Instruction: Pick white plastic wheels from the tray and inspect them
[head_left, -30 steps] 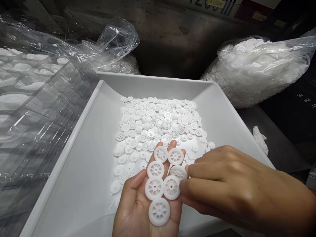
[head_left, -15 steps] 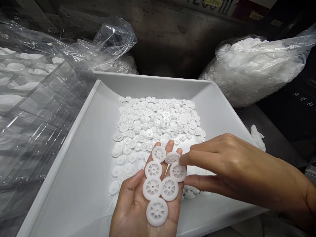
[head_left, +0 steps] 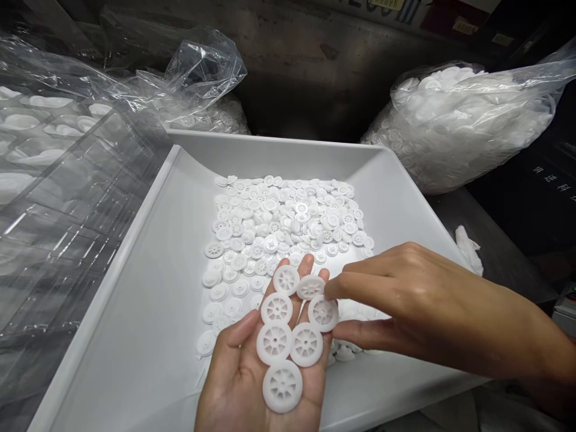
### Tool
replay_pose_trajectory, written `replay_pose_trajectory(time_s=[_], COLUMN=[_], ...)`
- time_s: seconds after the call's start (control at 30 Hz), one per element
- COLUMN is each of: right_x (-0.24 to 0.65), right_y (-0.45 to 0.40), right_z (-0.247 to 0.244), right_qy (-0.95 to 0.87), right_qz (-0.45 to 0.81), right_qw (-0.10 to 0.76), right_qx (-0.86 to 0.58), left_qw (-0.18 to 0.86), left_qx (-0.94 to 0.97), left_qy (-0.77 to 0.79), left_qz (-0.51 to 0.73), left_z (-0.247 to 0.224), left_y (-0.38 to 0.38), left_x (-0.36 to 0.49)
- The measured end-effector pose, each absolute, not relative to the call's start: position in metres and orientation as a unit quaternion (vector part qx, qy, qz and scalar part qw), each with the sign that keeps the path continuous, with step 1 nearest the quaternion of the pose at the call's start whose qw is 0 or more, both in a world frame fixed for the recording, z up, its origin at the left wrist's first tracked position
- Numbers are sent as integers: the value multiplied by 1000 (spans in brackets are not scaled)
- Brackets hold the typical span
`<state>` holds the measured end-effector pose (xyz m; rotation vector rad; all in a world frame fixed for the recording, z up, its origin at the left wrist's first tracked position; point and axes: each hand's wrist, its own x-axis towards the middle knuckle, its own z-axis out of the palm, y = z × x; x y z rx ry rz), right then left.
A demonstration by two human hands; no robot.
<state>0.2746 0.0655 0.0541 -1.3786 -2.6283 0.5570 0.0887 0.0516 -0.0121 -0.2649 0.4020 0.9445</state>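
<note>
Left hand point(head_left: 247, 381): palm up over the near part of a wide, pale grey-white plastic tray with raised, sloping walls point(head_left: 139, 300). Fingers extended, not clenched; the hand serves as a flat support. On it, seven white, round, spoked plastic discs point(head_left: 306, 344), each with a small central hub, in two uneven columns: four on the thumb side, three on the other. Neighbouring rims touch or nearly touch. Six show their spoked faces; the far disc of the three-disc column point(head_left: 310, 287) is tilted.

Right hand point(head_left: 409, 294): enters from the right, back of hand upward. Index finger and thumb are spread apart. Index fingertip at the edge of the tilted disc; thumb tip just beside the next disc toward the wrist point(head_left: 323, 312). Whether either disc is pinched cannot be told.

Tray contents: a loose heap of similar small white discs point(head_left: 292, 216), dense at the far end, thinner toward the left hand.

Surroundings: clear plastic bag full of white parts point(head_left: 468, 129) beyond the far right corner; crumpled clear plastic bag point(head_left: 202, 75) behind the far left corner; transparent moulded plastic trays point(head_left: 67, 240) along the left; crumpled white item point(head_left: 468, 249) to the right, material unclear.
</note>
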Motion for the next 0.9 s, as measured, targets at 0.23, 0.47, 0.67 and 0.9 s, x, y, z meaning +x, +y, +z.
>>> replay_pose_trajectory(time_s=[0.23, 0.47, 0.67, 0.9], right_x=[269, 250, 247, 246], right_y=[57, 51, 52, 53], right_z=[56, 45, 41, 38], right_qy=[-908, -941, -945, -948], right_qz=[203, 187, 168, 148], right_qw=[98, 74, 93, 121], right_qx=[-353, -271, -265, -256], left_qw=[832, 848, 846, 863], left_qx=[-101, -65, -75, -68], left_qy=[293, 289, 283, 249], left_qz=[459, 440, 445, 434], left_z=[-7, 4, 2, 5], left_y=[48, 54, 50, 52], left_x=[92, 98, 96, 97])
